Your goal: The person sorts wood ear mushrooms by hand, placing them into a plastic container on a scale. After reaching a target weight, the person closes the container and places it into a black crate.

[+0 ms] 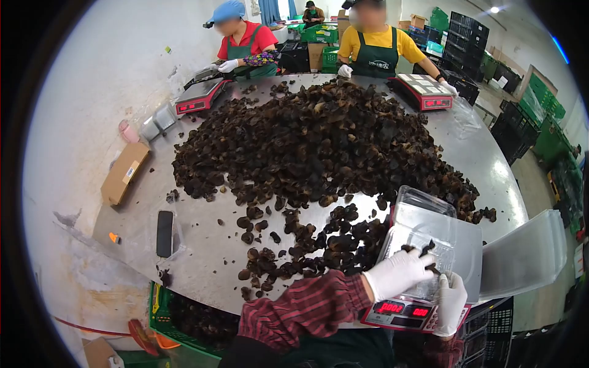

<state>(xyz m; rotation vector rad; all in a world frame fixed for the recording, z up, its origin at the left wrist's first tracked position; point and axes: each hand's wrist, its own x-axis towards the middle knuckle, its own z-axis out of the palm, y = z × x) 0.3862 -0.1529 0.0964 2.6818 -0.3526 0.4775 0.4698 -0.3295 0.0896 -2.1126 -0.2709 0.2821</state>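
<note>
Both my hands wear white gloves and are over a clear plastic tray [402, 232] on a red scale with a silver top [467, 251]. My left hand [400, 273] reaches into the tray, its fingers closed on dark fungus pieces [427, 248]. At the tray's right edge, my right hand [451, 303] has its fingers bent together near a dark piece; what they hold, if anything, is hidden. The scale's red digits are lit below the tray. A large heap of dark fungus [307, 141] covers the table's middle, with loose pieces spread toward my left sleeve.
Stacked clear trays [524, 254] stand right of the scale. A phone [164, 233] and a cardboard box [126, 173] lie on the left. Two people stand across the metal table [202, 270], beside scales [201, 96] [423, 92]. A green crate [161, 316] is below the near edge.
</note>
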